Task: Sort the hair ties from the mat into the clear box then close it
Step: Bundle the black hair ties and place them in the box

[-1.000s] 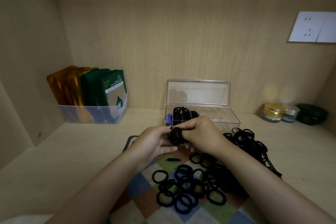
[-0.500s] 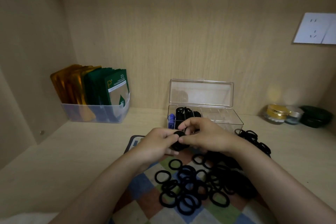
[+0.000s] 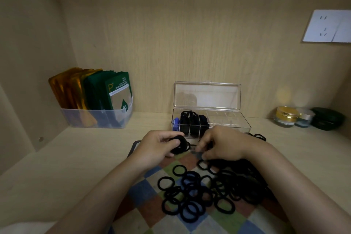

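Note:
Several black hair ties (image 3: 197,194) lie piled on a checkered mat (image 3: 144,192) in front of me. The clear box (image 3: 229,125) stands behind the mat with its lid (image 3: 208,95) upright; its left compartments hold black ties, the right ones look empty. My left hand (image 3: 155,148) grips a bunch of black hair ties (image 3: 180,144) just before the box. My right hand (image 3: 222,144) is lowered onto the pile, its fingertips touching ties at the mat's far edge; whether it pinches one is hidden.
A clear bin with gold and green sachets (image 3: 95,100) stands at the back left. Small jars (image 3: 286,116) and a dark green case (image 3: 326,118) sit at the back right. A wall socket (image 3: 328,26) is on the back panel. Wooden walls enclose the shelf.
My hands, joined around one bunch of ties before, have come apart. The left keeps the bunch; the right has dropped to the pile on the mat.

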